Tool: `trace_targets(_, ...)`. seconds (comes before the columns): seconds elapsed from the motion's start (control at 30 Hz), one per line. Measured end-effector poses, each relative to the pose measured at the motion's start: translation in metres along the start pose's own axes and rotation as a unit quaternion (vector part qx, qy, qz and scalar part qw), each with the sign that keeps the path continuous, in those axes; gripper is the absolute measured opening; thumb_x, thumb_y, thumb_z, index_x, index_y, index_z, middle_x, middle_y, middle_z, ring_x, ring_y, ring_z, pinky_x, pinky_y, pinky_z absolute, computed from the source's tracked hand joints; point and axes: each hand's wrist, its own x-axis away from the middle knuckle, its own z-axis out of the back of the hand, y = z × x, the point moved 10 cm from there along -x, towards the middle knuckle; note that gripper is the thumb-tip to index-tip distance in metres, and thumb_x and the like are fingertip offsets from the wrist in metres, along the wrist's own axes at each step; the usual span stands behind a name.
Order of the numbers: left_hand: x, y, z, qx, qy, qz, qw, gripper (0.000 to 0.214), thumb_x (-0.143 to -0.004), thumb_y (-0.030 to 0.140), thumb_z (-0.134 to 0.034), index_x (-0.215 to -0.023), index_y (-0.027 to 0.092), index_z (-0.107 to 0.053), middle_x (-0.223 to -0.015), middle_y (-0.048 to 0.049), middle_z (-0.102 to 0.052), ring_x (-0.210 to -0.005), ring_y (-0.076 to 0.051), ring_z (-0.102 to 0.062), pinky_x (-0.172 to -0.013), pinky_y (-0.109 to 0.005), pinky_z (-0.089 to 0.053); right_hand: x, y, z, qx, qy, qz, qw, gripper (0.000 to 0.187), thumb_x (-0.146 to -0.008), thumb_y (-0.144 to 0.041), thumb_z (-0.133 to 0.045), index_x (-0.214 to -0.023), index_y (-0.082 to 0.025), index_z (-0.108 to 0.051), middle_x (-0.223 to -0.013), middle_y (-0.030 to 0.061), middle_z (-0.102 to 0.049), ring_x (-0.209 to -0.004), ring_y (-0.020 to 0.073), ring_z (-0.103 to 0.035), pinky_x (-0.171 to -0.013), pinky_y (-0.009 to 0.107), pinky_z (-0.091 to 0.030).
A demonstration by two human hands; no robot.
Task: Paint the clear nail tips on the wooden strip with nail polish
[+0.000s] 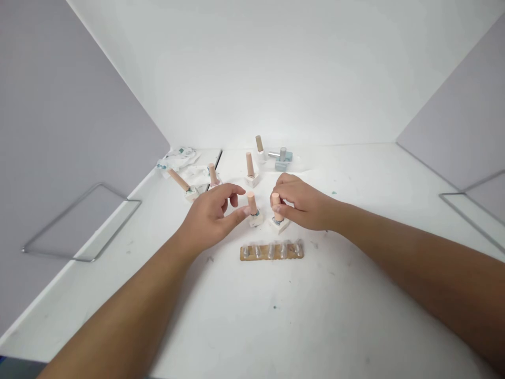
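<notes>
Nail polish bottles [253, 217], two with peach caps, stand side by side midway across the white table [355, 295]. The left hand [209, 216] is loosely open with the fingers curled, and its thumb tip touches the left bottle [252, 202] without gripping it. The right hand [302, 202] is closed around the cap of the right bottle [279, 225], which stands upright. Crumpled wipes [181, 159] lie at the back left. Just in front of the hands lies a brown strip of clear nail tips [271, 251]. More peach-capped bottles [250, 168] stand or lean behind, near grey-capped bottles [282, 158].
</notes>
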Motion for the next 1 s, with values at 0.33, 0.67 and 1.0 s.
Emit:
trace_targets(0.33,0.013,0.012,0.030,-0.039,0.087,-0.109,0.989,0.024,-0.090,0.034,-0.059,-0.109,0.020,-0.061,-0.085,-0.0005,-0.056,-0.062,-0.011,-0.042,-0.061,-0.027,-0.038,0.010,0.000,0.006,0.013,-0.002,0.040,0.999,0.017,-0.087,-0.015,-0.051,-0.071,-0.020,-0.051,-0.068,0.0022,-0.063,-0.083,0.0194,-0.048,-0.090,0.039,-0.039)
trace_targets(0.67,0.022,0.034,0.028,-0.083,0.086,-0.194,0.974,0.017,-0.090,0.026,-0.058,-0.105,0.019,-0.060,-0.085,0.0005,-0.056,-0.058,-0.009,-0.041,-0.058,-0.026,-0.038,0.048,0.014,0.033,0.044,0.008,-0.081,0.996,0.017,-0.086,-0.017,-0.054,-0.069,-0.020,-0.053,-0.075,0.0058,-0.065,-0.095,0.0227,-0.050,-0.072,0.032,-0.040)
trace_targets(1.0,0.037,0.072,0.003,0.029,0.006,-0.191,0.981,0.012,-0.091,0.025,-0.055,-0.101,0.020,-0.061,-0.076,0.0028,-0.057,-0.054,-0.008,-0.041,-0.054,-0.023,-0.037,0.109,0.005,0.046,0.037,0.052,-0.122,0.991,0.022,-0.091,-0.014,-0.051,-0.070,-0.020,-0.054,-0.078,0.0051,-0.067,-0.094,0.0208,-0.051,-0.074,0.032,-0.043)
